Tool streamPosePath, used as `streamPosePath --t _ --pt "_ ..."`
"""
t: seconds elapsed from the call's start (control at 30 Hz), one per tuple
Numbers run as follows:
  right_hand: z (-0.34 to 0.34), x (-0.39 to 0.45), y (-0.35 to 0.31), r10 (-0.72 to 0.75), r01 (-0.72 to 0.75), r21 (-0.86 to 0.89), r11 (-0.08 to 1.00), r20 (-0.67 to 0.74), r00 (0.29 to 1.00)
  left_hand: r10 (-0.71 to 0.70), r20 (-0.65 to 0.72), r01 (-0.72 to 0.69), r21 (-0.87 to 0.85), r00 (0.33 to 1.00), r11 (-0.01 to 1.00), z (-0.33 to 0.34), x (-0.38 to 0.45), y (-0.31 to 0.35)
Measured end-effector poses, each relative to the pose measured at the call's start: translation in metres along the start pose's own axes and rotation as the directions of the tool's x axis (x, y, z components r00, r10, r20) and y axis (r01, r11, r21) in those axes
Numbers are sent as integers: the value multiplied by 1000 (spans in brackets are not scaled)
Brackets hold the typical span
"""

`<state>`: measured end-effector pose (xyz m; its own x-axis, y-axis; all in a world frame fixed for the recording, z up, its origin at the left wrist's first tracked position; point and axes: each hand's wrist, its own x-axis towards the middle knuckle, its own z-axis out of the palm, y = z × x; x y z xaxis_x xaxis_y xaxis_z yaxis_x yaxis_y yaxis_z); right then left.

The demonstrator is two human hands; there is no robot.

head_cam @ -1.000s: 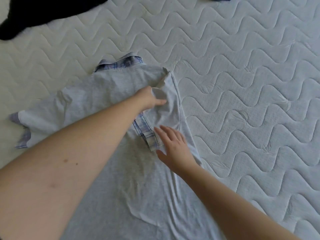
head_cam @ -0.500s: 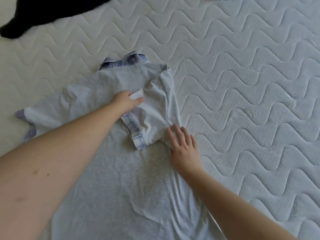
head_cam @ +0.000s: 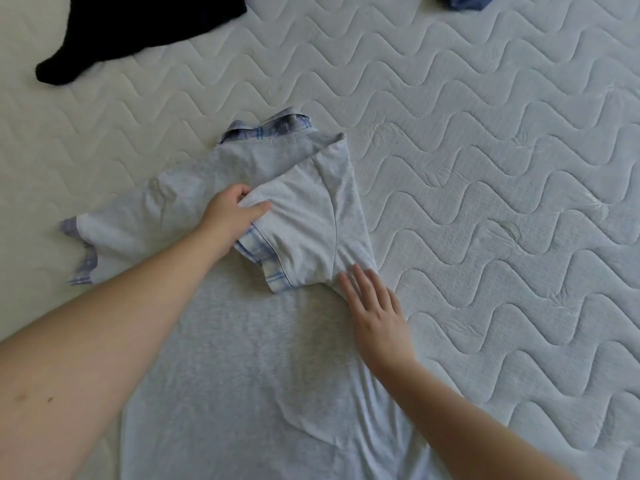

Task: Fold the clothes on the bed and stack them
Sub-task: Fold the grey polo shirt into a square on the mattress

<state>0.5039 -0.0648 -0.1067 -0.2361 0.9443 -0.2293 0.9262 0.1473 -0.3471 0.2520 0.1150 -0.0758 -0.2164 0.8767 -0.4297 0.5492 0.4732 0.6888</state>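
Observation:
A light grey shirt (head_cam: 242, 358) with a blue plaid collar and plaid sleeve cuffs lies back-up on the white quilted mattress (head_cam: 502, 202). Its right sleeve (head_cam: 311, 230) is folded inward over the back. My left hand (head_cam: 230, 216) pinches the edge of that folded sleeve near the cuff. My right hand (head_cam: 375, 313) lies flat with straight fingers on the shirt's right side fold, just below the sleeve. The shirt's left sleeve (head_cam: 104, 244) is spread out to the left.
A black garment (head_cam: 138, 26) lies at the top left of the mattress. A bit of blue garment (head_cam: 464, 1) shows at the top edge. Bare mattress extends to the right of the shirt.
My left hand has drawn the folded sleeve leftward across the shirt's back. My right hand shifted to the right, onto the side fold. The view moved so the shirt sits lower.

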Motion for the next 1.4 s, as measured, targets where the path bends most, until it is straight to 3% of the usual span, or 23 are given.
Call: streamPosePath --t 0.17,0.3,0.43,0.5,0.57,0.63,0.73,0.93,1.03,1.17,1.23,1.3,1.37,1.4 --pt "4 1 -4 24 -24 -27 999 1 1000 -196 70 198 -21 978 980 7 -16 -31" --pt "8 3 -3 -1 0 -52 999 -23 1000 -331 172 372 -354 928 858 13 -25 -41" --pt "8 1 -1 -4 2 -56 998 -36 999 -285 252 380 -653 925 656 16 -37 -39" --pt "7 -3 -1 19 -21 -61 998 -29 999 -194 309 354 -637 931 685 20 -47 -41" --pt "7 -11 0 48 -50 -60 997 -38 998 -132 329 289 -491 935 822 31 -60 -44" --pt "7 -21 1 75 -79 -63 995 -63 995 -93 259 186 -364 961 913 46 -68 -48" --pt "5 -41 3 151 -155 -45 987 -73 986 -149 24 149 -312 989 938 55 -69 -46" --pt "5 -88 14 391 -389 -37 920 108 914 -114 -151 71 -265 982 962 34 -62 -53" --pt "3 -114 15 463 -465 -15 885 139 876 -155 -288 95 -213 945 972 29 -66 -58" --pt "6 -151 18 502 -497 -79 864 173 847 -171 -540 158 -70 824 985 35 -97 -59" --pt "9 -168 19 515 -505 -100 857 159 842 -118 -460 126 -13 880 992 54 -122 -59" --pt "11 -183 17 536 -522 -124 844 143 832 -179 -158 168 -78 971 983 84 -153 -55" --pt "15 -197 15 560 -540 -153 828 154 814 -212 177 242 -170 961 955 116 -184 -50" --pt "16 -204 14 570 -547 -164 821 173 804 -218 280 276 -189 935 942 131 -195 -48"
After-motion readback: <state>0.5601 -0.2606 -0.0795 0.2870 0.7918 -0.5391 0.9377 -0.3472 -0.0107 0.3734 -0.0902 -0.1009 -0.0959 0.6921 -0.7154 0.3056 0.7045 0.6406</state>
